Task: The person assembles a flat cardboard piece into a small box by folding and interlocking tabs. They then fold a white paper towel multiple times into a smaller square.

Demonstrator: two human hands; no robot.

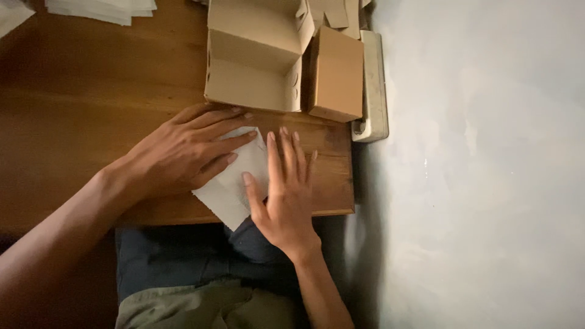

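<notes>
A white sheet of paper (234, 183) lies near the front edge of a brown wooden table (79, 122), partly folded into a point. My left hand (183, 155) lies flat on its left part, fingers spread toward the fold. My right hand (285, 195) presses palm down on its right part, fingers together and straight. Neither hand grips the paper; both hold it flat against the wood.
An open cardboard box (253, 58) stands just beyond the hands, with a closed brown box (335, 76) to its right. A white power strip (373, 85) lies at the table's right edge. More white sheets (100, 9) lie far left. A pale wall (481, 170) is at right.
</notes>
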